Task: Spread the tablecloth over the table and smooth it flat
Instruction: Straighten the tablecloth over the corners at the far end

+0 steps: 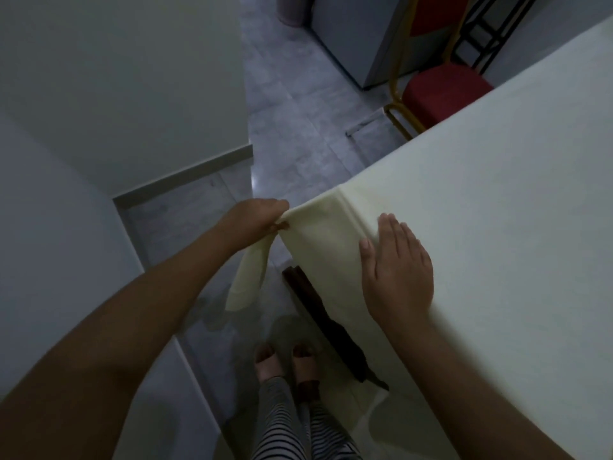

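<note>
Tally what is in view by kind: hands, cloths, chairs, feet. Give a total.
Hands: 2 (left hand, right hand)
Tablecloth: 1
Red chair: 1
Sandalled feet: 2
Total: 6

My left arm's stretched out nearly straight, left hand (255, 219) knuckles up, fingers curled, pinching the tablecloth (318, 224). My right hand (396, 270) lies palm down, fingers straight and close together, thumb spread left, forearm angling in from lower right.

A pale tablecloth (497, 227) covers the dark-edged table (300, 285).
</note>
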